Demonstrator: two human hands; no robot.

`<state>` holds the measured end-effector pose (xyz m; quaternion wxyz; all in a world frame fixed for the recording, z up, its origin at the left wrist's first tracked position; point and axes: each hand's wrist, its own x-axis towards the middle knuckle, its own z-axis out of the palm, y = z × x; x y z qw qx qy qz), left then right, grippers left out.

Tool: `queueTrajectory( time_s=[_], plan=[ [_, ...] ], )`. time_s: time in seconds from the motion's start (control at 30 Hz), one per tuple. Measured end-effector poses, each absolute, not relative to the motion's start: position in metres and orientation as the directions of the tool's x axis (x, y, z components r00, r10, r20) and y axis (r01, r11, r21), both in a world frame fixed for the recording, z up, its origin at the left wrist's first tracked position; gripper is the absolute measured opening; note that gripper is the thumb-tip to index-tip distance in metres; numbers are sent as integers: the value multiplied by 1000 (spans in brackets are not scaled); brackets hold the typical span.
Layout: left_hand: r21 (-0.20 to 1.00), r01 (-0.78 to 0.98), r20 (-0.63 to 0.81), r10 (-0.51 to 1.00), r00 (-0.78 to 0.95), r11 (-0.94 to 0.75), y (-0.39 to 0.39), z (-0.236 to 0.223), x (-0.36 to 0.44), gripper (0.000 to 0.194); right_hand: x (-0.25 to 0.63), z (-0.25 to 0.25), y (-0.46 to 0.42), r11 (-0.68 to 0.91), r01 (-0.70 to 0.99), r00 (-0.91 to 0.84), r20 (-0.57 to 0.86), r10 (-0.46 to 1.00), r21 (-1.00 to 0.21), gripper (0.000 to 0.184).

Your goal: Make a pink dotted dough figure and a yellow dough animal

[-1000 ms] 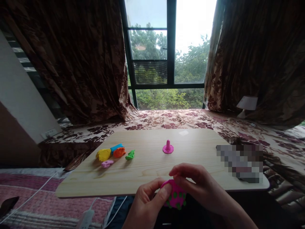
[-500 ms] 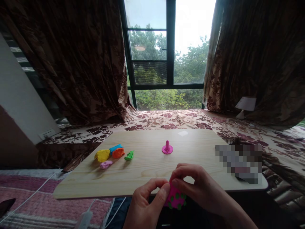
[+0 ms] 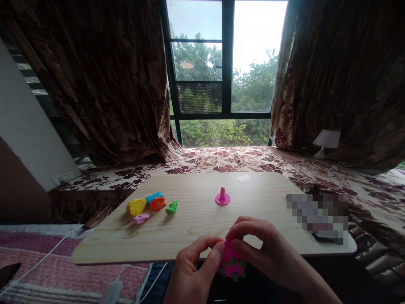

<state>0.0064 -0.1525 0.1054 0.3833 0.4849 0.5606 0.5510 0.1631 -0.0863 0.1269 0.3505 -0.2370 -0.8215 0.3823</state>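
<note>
A pink clay ball with green dots [image 3: 233,265] sits between both of my hands, just in front of the near edge of a light wooden board [image 3: 196,219]. My left hand [image 3: 193,274] curls round its left side, thumb pressed on it. My right hand [image 3: 268,253] pinches its top with thumb and forefinger. On the board's middle stands a small pink clay disc with a peg [image 3: 222,197]. At the board's left lie a yellow lump [image 3: 136,206], a blue piece [image 3: 154,196], an orange piece [image 3: 157,203], a green piece [image 3: 172,207] and a pale pink piece [image 3: 141,218].
A blurred-out object [image 3: 318,217] lies on the board's right end. The board rests on a floral bedspread [image 3: 221,158] below a window [image 3: 221,71] with dark curtains. A white lamp [image 3: 327,141] stands far right. White cables [image 3: 126,280] run at lower left.
Both hands have turned the dotted ball slightly and my right fingers have shifted on its top. The pieces on the board have not moved.
</note>
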Motion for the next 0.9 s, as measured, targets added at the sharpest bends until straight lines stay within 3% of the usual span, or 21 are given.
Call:
queueTrajectory(
  time_s=[0.23,0.33,0.4,0.53,0.67,0.9],
  plan=[
    [937,279,273,939,-211,-209,-153,105,8,18,160,123,-88,557,131,-657,349,669,-820,8],
    [905,363,343,888,-308,-224,-154,102,8,16,159,119,-89,560,113,-637,372,675,-821,11],
    [841,469,457,818,-350,-270,-154,99,8,13,157,118,-89,561,106,-628,383,678,-821,12],
    [707,603,619,736,-274,-370,-153,99,6,7,156,120,-89,581,107,-621,402,673,-807,12],
    [755,534,584,759,-286,-380,-153,104,8,6,158,121,-89,587,109,-621,406,670,-802,13],
    [963,153,268,868,-418,-223,-155,103,6,9,167,119,-84,422,8,-558,346,754,-906,19]
  ],
)
